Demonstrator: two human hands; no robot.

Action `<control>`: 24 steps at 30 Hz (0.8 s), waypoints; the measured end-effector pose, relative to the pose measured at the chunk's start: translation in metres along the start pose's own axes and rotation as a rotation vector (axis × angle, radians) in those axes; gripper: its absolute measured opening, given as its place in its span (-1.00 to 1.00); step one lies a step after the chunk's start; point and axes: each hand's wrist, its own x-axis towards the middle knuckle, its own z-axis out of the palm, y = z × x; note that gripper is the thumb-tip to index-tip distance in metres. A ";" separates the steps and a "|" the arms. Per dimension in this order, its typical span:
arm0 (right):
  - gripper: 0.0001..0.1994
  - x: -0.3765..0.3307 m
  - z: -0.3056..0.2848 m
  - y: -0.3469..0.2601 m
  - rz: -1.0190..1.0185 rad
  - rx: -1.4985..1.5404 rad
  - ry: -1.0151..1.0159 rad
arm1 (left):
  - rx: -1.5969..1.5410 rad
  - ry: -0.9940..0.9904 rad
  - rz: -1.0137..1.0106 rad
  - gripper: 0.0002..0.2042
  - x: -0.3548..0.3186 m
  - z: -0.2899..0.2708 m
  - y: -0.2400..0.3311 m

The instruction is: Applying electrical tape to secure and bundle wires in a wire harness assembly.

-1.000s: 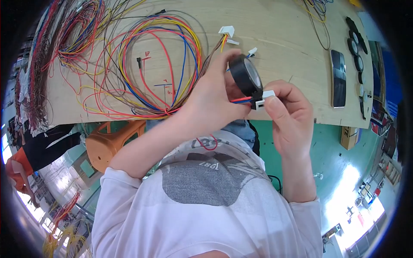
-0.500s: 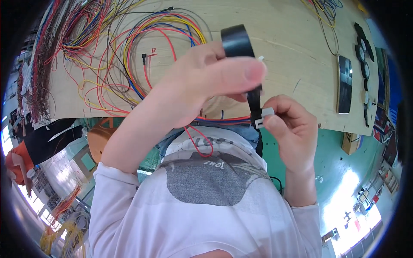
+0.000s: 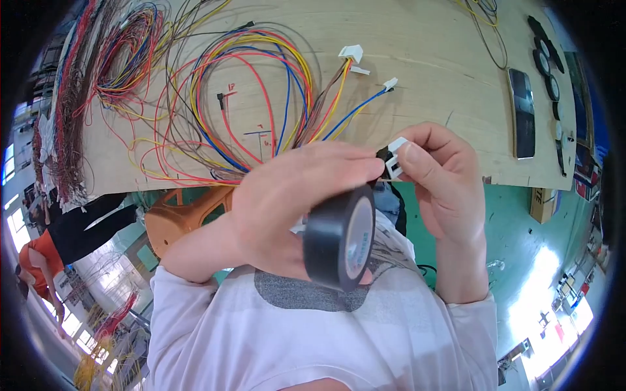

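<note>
A roll of black tape [image 3: 329,241] is in my left hand [image 3: 277,202], hanging below the palm with its printed core facing right. The left fingertips meet a short black-wrapped part [image 3: 383,156] at the rear of a white plug connector [image 3: 395,156]. My right hand [image 3: 450,182] pinches that connector between thumb and fingers, just past the table's near edge. My left hand hides most of the wires behind the connector. Beyond the hands, a white connector [image 3: 351,53] and a smaller white plug [image 3: 390,84] lie on the table at the wire ends.
Coiled red, yellow and blue wires [image 3: 305,72] spread over the wooden table [image 3: 430,58]. Another wire bundle [image 3: 124,72] lies far left. A phone [image 3: 521,114] and black ring-shaped items [image 3: 543,60] line the right side. An orange stool [image 3: 166,228] stands below; a person [image 3: 40,260] is at left.
My left hand has come down and nearer with the tape roll, which swung from above the hand to below it. The tape stretch between roll and connector no longer shows.
</note>
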 end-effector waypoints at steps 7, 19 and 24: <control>-0.86 0.006 0.005 0.005 -0.021 0.049 0.016 | 0.524 0.038 0.305 -0.70 -0.006 0.006 -0.004; -0.85 0.013 0.019 0.013 -0.111 0.078 0.164 | 0.715 0.190 0.243 -0.60 -0.010 0.032 -0.014; -0.85 0.016 0.018 0.014 -0.106 0.061 0.192 | 0.742 0.210 0.202 -0.58 -0.008 0.038 -0.015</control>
